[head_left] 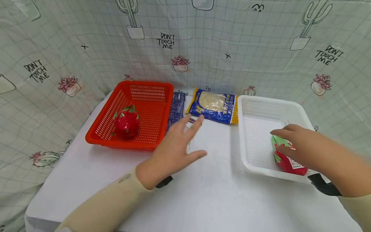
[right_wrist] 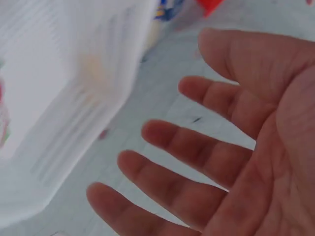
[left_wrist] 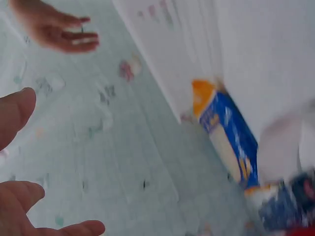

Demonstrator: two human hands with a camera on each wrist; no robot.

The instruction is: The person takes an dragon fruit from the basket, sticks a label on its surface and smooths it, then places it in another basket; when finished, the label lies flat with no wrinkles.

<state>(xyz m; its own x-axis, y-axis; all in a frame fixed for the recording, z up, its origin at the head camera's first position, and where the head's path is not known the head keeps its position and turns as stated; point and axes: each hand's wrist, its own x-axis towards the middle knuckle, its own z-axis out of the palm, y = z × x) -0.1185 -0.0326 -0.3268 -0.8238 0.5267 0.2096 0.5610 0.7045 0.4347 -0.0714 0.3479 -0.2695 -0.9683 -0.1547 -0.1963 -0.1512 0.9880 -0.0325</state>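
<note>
Red packet (head_left: 286, 163) in white basket (head_left: 256, 141), below loosely spread, empty right hand (head_left: 304, 144)

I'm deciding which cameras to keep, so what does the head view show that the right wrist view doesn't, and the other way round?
Only the head view: the left hand, and the red fruit-like item inside the red basket.

Only the right wrist view: the palm side of the right hand; the head view shows its back.

Both: the right hand, the white basket and, apparently, the blue-and-yellow packet, just a blurred scrap in the wrist view. A red patch there may be the red basket; I can't be sure.
</note>
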